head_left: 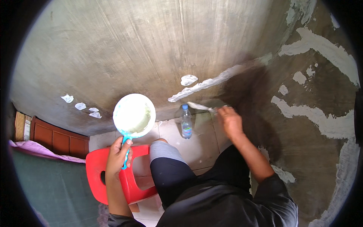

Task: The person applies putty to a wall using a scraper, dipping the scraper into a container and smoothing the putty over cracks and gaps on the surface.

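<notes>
My left hand is closed round the blue handle of a round white dipper, tilted so that its inside faces me. Pale paste coats part of its inner side. Off to the right, my right hand grips a putty knife whose blade is smeared with white paste and points left, near the foot of the wall. Most of that knife's handle is hidden by my fingers. Above the blade a long white strip of filler runs slantwise along the grey wall.
A capped clear plastic bottle stands on the tiled floor between my knees and the wall. Beside my left leg is a red plastic stool. Brown wooden furniture sits far left. Broad filler patches mark the right wall.
</notes>
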`<state>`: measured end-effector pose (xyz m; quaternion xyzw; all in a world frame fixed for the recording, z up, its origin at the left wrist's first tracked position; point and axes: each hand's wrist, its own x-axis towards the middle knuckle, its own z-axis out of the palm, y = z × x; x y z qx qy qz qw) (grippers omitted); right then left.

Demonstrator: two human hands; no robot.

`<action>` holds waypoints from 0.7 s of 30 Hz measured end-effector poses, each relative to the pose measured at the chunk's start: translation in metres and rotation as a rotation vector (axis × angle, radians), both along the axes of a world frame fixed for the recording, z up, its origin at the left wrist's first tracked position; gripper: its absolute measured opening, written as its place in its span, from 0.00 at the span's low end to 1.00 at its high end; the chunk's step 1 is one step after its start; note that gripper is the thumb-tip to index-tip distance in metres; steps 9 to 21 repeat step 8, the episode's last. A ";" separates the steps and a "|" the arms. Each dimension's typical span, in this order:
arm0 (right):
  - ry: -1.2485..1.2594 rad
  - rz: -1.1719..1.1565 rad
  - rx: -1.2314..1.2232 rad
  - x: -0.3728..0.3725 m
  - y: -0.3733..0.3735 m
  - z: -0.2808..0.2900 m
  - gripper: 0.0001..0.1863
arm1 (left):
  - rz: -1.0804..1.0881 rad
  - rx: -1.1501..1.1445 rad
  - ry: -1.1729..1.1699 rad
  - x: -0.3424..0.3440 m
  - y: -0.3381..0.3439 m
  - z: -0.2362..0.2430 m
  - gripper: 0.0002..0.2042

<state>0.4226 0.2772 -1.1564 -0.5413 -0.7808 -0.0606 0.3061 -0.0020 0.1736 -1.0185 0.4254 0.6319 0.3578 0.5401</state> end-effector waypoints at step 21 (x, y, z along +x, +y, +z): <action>-0.063 0.122 -0.155 -0.094 0.030 -0.040 0.17 | 0.000 -0.001 -0.034 -0.001 -0.001 -0.001 0.14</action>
